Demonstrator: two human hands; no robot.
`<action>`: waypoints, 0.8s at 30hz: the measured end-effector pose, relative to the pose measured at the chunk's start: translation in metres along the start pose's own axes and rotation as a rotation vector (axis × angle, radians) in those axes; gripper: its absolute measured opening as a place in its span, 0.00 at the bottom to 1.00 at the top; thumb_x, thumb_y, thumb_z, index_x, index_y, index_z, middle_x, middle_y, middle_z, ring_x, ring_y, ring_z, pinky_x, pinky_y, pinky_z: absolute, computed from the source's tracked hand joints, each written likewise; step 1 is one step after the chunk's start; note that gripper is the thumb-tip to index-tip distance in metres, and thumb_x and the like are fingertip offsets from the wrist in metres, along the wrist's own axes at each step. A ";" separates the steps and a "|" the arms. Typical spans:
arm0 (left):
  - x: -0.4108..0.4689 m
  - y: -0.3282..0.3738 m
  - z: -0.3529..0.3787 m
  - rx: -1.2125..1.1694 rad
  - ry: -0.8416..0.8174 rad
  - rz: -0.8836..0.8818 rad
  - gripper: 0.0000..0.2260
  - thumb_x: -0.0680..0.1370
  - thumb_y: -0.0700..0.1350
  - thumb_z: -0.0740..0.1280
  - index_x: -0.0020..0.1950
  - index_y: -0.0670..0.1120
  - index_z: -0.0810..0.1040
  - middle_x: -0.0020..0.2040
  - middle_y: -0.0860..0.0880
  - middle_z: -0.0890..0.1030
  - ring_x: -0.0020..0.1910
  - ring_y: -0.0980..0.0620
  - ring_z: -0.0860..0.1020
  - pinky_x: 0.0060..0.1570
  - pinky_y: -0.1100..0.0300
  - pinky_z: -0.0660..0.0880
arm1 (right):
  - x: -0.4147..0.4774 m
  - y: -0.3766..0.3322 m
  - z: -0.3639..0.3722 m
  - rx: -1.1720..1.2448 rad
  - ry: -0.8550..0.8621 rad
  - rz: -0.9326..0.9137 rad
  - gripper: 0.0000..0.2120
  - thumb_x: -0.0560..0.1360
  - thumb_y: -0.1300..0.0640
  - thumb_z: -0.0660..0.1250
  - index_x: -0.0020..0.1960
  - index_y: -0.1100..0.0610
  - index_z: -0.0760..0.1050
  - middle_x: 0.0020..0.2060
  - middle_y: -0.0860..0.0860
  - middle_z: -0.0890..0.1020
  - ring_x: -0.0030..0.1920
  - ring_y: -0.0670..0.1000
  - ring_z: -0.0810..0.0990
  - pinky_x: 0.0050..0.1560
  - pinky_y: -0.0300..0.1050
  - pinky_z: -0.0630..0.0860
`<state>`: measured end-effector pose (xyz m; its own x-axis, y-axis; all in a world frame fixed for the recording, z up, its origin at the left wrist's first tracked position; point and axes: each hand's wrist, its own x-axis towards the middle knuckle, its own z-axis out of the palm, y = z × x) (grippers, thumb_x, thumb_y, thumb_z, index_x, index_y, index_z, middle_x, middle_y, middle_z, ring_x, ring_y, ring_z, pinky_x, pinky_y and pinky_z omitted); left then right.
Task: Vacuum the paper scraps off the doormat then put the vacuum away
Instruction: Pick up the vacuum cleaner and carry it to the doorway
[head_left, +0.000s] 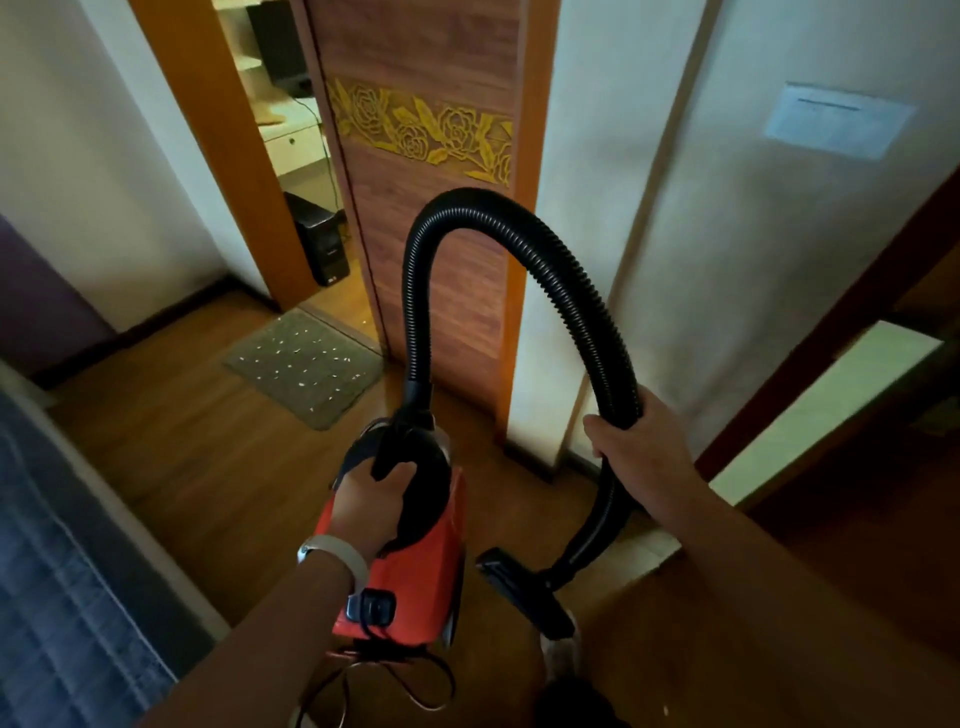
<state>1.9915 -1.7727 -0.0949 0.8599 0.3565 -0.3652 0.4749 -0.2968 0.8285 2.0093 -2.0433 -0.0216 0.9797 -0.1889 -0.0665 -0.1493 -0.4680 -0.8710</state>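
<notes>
**Both hands on the vacuum, the mat ahead**

At far left lies a blue-grey checked bed cover (62, 597). Beyond it, on the brown wooden floor (208, 467), the grey rectangular doormat (322, 400) sits at the foot of an open doorway, just beside the brown wooden door with a carved yellow rose band (426, 130). Small white paper scraps (311, 353) are scattered across the mat's top. The mat is well apart from me and from the machine.

My left hand (371, 499), with a white wristband (335, 553), curls round the black carrying handle (400, 457) of the red canister vacuum (415, 571). A dark cord (374, 675) loops under the machine's near end.

The black ribbed hose (519, 228) rises from the vacuum's front, arches high and comes down to my right hand (639, 452), which wraps round it firmly. Below that hand the tube runs down to the black floor nozzle (524, 592), just right of the canister.

On the pale wall at right hangs a white sheet of paper (839, 122).
</notes>
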 end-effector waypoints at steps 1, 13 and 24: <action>0.009 0.004 0.000 -0.005 0.013 -0.016 0.10 0.79 0.50 0.66 0.49 0.43 0.77 0.29 0.46 0.75 0.26 0.48 0.74 0.25 0.61 0.66 | 0.016 0.000 0.007 -0.005 -0.024 -0.012 0.09 0.70 0.58 0.71 0.47 0.52 0.73 0.37 0.56 0.81 0.35 0.53 0.79 0.37 0.48 0.76; 0.127 0.079 0.004 -0.053 0.296 -0.175 0.07 0.79 0.50 0.66 0.48 0.46 0.77 0.36 0.44 0.80 0.31 0.47 0.77 0.27 0.60 0.70 | 0.225 -0.025 0.068 0.064 -0.353 -0.147 0.09 0.72 0.60 0.71 0.41 0.51 0.72 0.28 0.50 0.79 0.28 0.48 0.78 0.33 0.42 0.73; 0.185 0.099 -0.031 -0.095 0.532 -0.256 0.09 0.78 0.51 0.66 0.48 0.45 0.78 0.38 0.44 0.81 0.32 0.47 0.77 0.27 0.61 0.69 | 0.330 -0.084 0.153 0.016 -0.575 -0.235 0.08 0.72 0.53 0.71 0.38 0.56 0.76 0.32 0.59 0.81 0.32 0.54 0.81 0.36 0.50 0.79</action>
<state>2.1919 -1.7083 -0.0674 0.4970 0.8084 -0.3154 0.6146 -0.0713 0.7856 2.3653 -1.9342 -0.0452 0.9019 0.4149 -0.1198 0.0767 -0.4269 -0.9010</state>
